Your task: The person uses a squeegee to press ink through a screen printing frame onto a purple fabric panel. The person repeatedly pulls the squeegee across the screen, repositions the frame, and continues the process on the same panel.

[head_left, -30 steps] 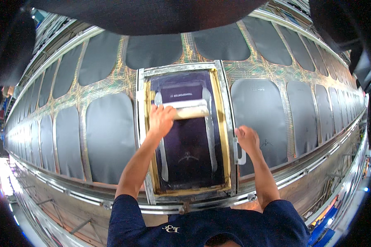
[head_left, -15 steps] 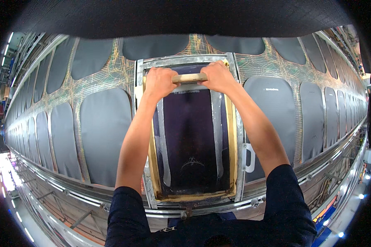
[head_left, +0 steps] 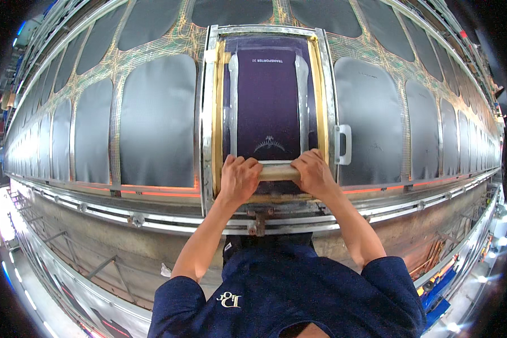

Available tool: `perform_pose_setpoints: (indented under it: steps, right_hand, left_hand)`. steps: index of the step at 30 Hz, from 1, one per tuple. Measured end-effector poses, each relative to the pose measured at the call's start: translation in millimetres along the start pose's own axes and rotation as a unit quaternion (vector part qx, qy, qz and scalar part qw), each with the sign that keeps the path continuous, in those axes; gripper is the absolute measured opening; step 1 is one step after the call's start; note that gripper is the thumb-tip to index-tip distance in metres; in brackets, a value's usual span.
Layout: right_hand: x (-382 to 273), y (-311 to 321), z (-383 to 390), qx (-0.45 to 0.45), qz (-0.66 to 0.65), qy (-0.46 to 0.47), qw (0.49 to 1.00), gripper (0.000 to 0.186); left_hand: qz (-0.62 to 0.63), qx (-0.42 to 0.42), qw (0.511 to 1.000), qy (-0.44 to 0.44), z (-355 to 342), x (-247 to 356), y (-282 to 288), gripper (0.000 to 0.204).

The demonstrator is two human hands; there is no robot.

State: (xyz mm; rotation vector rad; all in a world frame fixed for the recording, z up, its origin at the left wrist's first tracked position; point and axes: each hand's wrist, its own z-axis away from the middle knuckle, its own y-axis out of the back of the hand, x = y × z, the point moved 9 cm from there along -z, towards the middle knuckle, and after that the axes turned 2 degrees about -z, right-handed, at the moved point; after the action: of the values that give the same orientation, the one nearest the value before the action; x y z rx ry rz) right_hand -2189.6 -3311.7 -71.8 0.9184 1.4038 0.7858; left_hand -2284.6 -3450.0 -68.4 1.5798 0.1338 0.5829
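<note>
The gripped bar point(head_left: 279, 172) looks matt wood, the frame point(head_left: 265, 30) shiny metal.

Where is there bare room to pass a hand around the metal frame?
Beyond the wooden bar, the screen is uncovered between its pale side strips. Left of the metal frame, the dark panel is bare too. It is crowded at the frame's near end, where the left hand and right hand grip the bar.

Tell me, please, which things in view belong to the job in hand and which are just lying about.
Part of the job: wooden bar, held at both ends; purple screen; metal frame; apparently the dark panels alongside.

Apparently just lying about: white scrap, lower left; blue item, lower right, too unclear to identify.
</note>
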Motion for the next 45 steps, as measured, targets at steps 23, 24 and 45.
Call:
perform_pose_setpoints:
  steps: [23, 24, 45]
  right_hand:
    - [90, 29, -27, 0.273, -0.117, -0.318, 0.901, 0.040]
    - [76, 4, -41, 0.304, -0.149, -0.316, 0.887, 0.039]
    - [-67, -134, -164, 0.284, -0.163, -0.363, 0.872, 0.042]
  left_hand:
    - [-0.007, 0.120, 0.993, 0.019, 101, -66, 62, 0.031]
    - [-0.009, 0.123, 0.992, 0.022, 114, -88, 72, 0.034]
    - [-0.055, 0.156, 0.985, -0.054, 189, -307, 101, 0.020]
